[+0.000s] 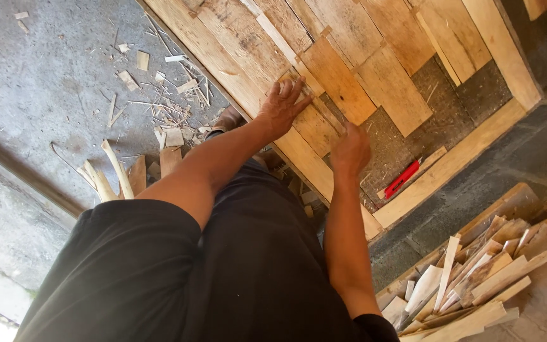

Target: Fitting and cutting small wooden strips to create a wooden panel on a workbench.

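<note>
Relative to the panel (489, 57): offcuts (482, 272) lie right, chips (166, 95) left, cutter (402, 179) on it, both hands upon its boards.

The person wore a black short-sleeved shirt and black trousers; both forearms were bare, with no gloves, watch or rings visible.
</note>
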